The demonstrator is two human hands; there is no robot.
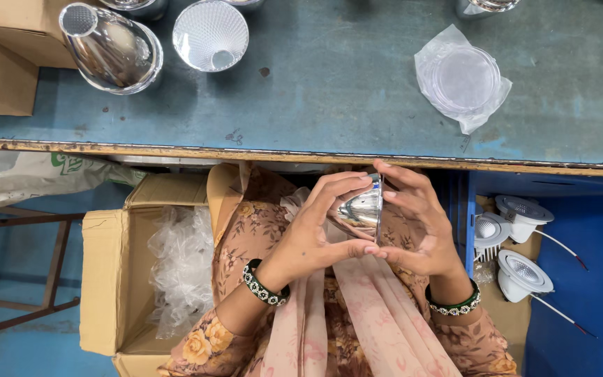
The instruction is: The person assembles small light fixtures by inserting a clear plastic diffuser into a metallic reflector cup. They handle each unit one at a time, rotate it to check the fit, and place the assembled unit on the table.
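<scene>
Fingers of both hands are curled and closed around a shiny cone-shaped reflector (pixel 359 209), which is held just below the bench edge, over the lap. The left hand (pixel 315 234) is wrapped over the narrow, mirror-smooth body from nine o'clock, while the fingertips of the right hand (pixel 420 223) are pressed against the wide rim from three o'clock. The reflector's long axis is laid roughly level, with the wide mouth turned toward three o'clock and the tapered end toward nine o'clock. A beaded band is worn on each wrist.

On the scuffed blue-grey bench (pixel 343 84), two more reflectors are seen at eleven o'clock: one polished and lying on its side (pixel 112 47), one faceted with its mouth up (pixel 211 35). A round clear lens in a crinkled plastic bag (pixel 463 80) is placed at one o'clock. A cardboard box of crumpled clear wrap (pixel 176 269) is set at eight o'clock, and white round lamp housings (pixel 521 241) with trailing wires are gathered at three o'clock
</scene>
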